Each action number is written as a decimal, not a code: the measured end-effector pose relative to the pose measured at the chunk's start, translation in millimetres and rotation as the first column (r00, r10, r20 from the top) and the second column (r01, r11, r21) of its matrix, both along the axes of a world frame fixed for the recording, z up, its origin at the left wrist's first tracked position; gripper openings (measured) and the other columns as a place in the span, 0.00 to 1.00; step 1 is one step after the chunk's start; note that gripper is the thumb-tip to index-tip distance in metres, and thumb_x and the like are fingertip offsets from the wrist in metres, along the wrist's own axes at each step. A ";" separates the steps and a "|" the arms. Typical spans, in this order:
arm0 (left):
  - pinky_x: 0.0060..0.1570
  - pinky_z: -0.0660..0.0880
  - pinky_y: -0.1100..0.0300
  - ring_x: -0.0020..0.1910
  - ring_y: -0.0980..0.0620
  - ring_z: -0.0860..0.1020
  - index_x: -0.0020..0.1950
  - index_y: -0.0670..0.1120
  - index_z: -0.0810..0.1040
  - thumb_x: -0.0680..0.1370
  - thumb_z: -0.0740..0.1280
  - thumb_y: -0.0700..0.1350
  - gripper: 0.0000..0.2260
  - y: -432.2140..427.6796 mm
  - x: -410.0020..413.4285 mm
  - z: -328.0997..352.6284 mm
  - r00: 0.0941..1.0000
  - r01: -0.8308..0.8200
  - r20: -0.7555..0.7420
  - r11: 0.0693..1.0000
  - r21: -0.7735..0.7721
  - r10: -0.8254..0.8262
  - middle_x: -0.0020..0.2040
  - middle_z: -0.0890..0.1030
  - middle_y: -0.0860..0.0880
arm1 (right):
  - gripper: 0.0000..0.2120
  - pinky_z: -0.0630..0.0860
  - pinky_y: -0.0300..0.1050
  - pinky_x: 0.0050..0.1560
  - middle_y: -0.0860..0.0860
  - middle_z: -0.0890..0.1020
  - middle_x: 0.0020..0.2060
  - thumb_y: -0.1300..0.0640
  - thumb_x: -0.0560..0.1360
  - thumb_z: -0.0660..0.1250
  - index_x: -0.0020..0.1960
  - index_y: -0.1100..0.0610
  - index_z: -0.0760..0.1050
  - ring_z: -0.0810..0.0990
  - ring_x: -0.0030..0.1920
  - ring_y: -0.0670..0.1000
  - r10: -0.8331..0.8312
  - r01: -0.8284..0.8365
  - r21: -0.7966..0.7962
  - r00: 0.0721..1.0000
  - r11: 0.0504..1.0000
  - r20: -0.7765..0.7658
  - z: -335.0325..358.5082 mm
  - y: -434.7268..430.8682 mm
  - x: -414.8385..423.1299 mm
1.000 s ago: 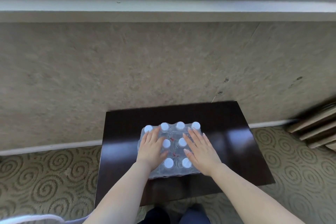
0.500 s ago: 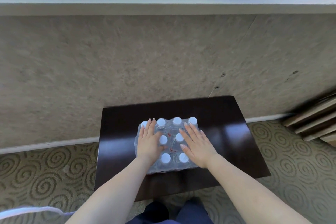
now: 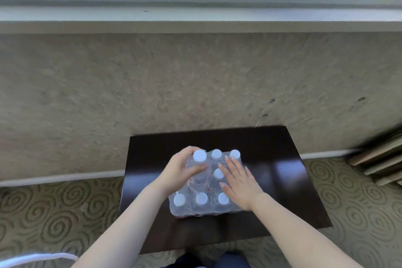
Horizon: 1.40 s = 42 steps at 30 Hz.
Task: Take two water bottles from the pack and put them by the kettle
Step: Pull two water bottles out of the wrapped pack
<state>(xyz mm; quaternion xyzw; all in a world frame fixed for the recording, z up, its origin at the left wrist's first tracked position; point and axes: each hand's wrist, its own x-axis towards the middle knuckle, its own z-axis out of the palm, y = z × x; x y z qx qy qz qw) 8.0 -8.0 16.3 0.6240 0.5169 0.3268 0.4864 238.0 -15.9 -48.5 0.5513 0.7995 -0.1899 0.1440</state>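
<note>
the pack of water bottles (image 3: 206, 193) sits on the dark table (image 3: 282, 180), toward its left-centre, wrapped in clear plastic film; white caps show through the top of the wrap: three along the near edge, two along the far edge to the right, and one in the middle; the left hand (image 3: 178, 173) is curled around one water bottle (image 3: 200, 167) at the far-left corner of the pack; the grip is closed on this bottle, thumb across its near side and fingers wrapped around its far side; the bottle's white cap (image 3: 200, 156) stands clear above the hand and appears higher than the neighbouring caps, with the bottle tilted slightly; whether its base is clear of the wrap cannot be determined, since the hand and film cover that area; the right hand (image 3: 239, 180) lies flat, palm down, on the right half of the pack; its grip is wide, fingers extended and slightly spread, holding nothing, pressing on the film; the fingertips (image 3: 228, 160) reach toward the far-right caps, and the thumb lies near the near-right cap; both forearms enter from the bottom of the view; the table stands against a beige textured wall (image 3: 152, 93) below a pale window sill (image 3: 195, 17); patterned carpet (image 3: 54, 213) with spiral motifs covers the floor on both sides; stacked wooden slats (image 3: 380, 159) lie at the right edge.
</note>
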 end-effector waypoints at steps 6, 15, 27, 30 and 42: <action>0.59 0.76 0.52 0.59 0.49 0.79 0.59 0.49 0.78 0.73 0.73 0.50 0.16 32.2 -13.8 44.0 0.972 0.026 0.235 1.000 -0.018 -0.021 0.57 0.82 0.48 | 0.29 0.43 0.57 0.75 0.49 0.33 0.76 0.43 0.82 0.43 0.77 0.49 0.36 0.29 0.74 0.50 0.004 -0.004 -0.003 1.000 1.000 0.027 2.9 -1.2 -1.2; 0.51 0.75 0.57 0.52 0.52 0.80 0.59 0.43 0.77 0.77 0.70 0.48 0.14 61.8 -9.1 39.5 0.965 -0.002 0.259 0.989 -0.149 0.041 0.52 0.82 0.50 | 0.29 0.43 0.59 0.75 0.48 0.32 0.76 0.43 0.82 0.43 0.77 0.50 0.35 0.28 0.74 0.49 -0.006 0.007 -0.041 0.999 0.999 0.035 6.8 -0.3 -2.9; 0.52 0.75 0.47 0.54 0.49 0.80 0.60 0.52 0.72 0.78 0.65 0.55 0.13 74.0 -6.5 4.9 0.935 -0.013 0.333 0.952 -0.305 0.119 0.53 0.82 0.51 | 0.29 0.43 0.59 0.75 0.48 0.36 0.77 0.43 0.81 0.46 0.77 0.48 0.38 0.29 0.74 0.48 -0.013 0.013 -0.013 1.000 1.000 0.007 2.2 1.0 -1.9; 0.53 0.76 0.48 0.52 0.51 0.81 0.61 0.51 0.72 0.78 0.65 0.54 0.14 79.3 -4.7 0.9 0.922 -0.032 0.360 0.953 -0.302 0.146 0.51 0.82 0.52 | 0.30 0.44 0.58 0.75 0.50 0.50 0.78 0.40 0.79 0.51 0.77 0.48 0.50 0.44 0.77 0.50 0.025 -0.022 0.091 0.999 0.996 -0.041 11.2 4.6 1.5; 0.47 0.76 0.55 0.47 0.53 0.80 0.60 0.48 0.72 0.80 0.63 0.52 0.12 90.2 -5.2 2.8 0.935 0.059 0.351 0.955 -0.291 0.049 0.50 0.80 0.49 | 0.17 0.69 0.46 0.47 0.51 0.80 0.55 0.46 0.74 0.62 0.58 0.54 0.73 0.77 0.54 0.54 0.010 -0.001 0.042 0.977 0.999 -0.213 32.6 37.9 -23.8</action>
